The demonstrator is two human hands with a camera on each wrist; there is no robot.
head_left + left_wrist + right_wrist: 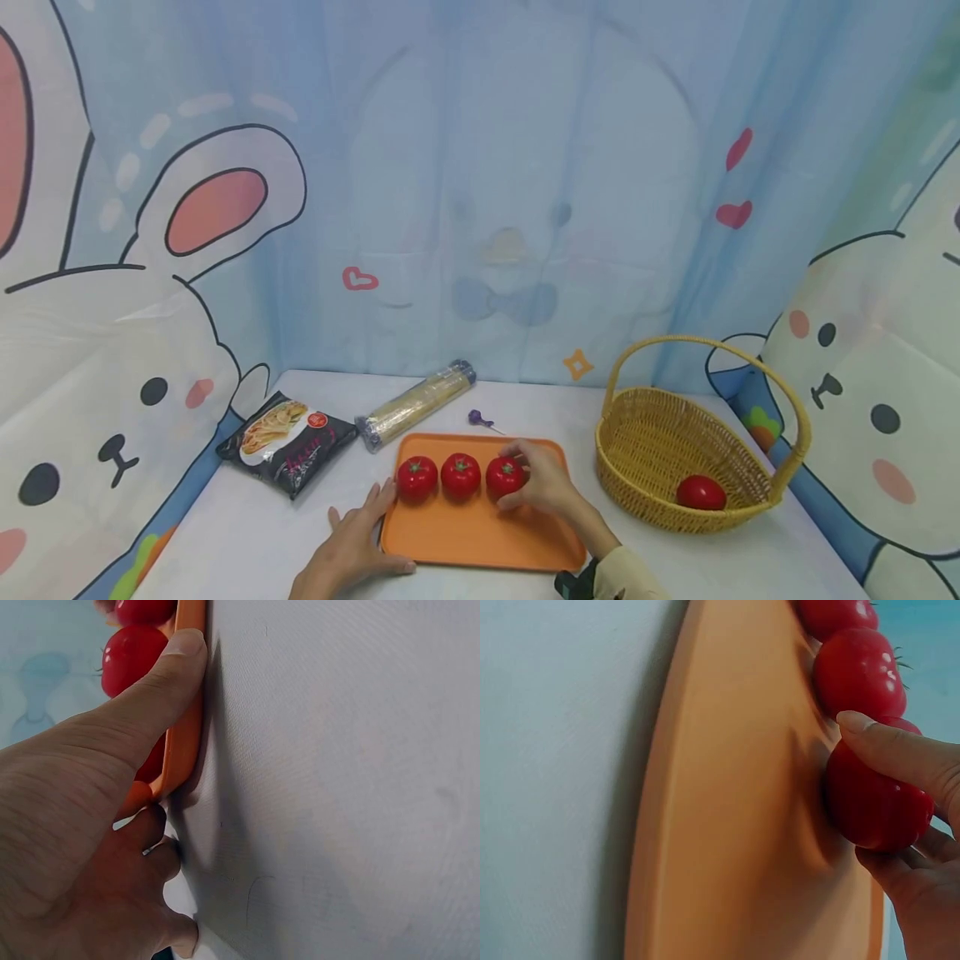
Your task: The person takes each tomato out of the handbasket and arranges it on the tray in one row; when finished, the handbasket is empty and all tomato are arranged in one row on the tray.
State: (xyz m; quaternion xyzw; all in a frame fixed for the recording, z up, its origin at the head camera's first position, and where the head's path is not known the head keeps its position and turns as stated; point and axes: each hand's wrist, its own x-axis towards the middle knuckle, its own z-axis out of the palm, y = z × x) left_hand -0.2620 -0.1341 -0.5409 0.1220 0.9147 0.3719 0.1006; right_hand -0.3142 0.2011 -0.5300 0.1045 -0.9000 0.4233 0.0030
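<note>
Three red tomatoes stand in a row on an orange tray (480,537): a left one (417,478), a middle one (461,476) and a right one (506,477). My right hand (546,485) grips the right tomato (874,799) between thumb and fingers, and it sits on the tray close beside the middle tomato (859,675). At the tray's front left corner, my left hand (348,542) is spread with its thumb along the front rim. In the left wrist view that thumb (161,679) lies against the tray's edge (184,742).
On the right, a yellow wicker basket (622,479) with a tall handle holds another red tomato (701,492). A black food packet (288,442) lies back left, beside a clear pack of noodles (416,406). A small purple-headed stick (483,421) lies behind the tray.
</note>
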